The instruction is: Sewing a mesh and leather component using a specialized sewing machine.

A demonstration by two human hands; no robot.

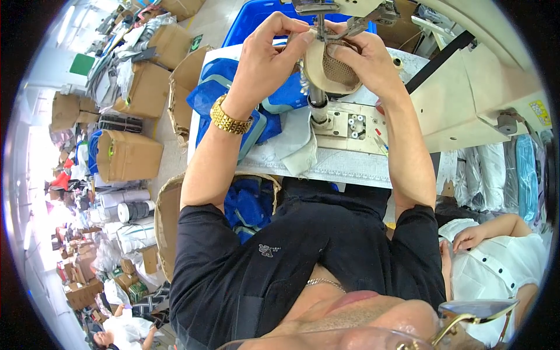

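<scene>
A beige shoe upper [342, 71] with a brown mesh panel sits at the top of the sewing machine's post [317, 97], beneath its needle and presser foot [321, 24]. My left hand [269, 57] pinches the upper's left edge between thumb and fingers, close beside the needle; a gold watch [229, 119] is on that wrist. On the other side, my right hand [372, 65] grips the mesh part, thumb on top and the other fingers mostly hidden behind it. Blue cut pieces [213, 87] lie on the white table [356, 170] left of the post.
The machine's cream body [466, 93] fills the right side. Behind the table stands a blue bin [248, 20]. A carton with blue pieces [248, 201] is below the table's left edge. Cardboard boxes [129, 156] line the left; a co-worker in white [496, 256] sits at right.
</scene>
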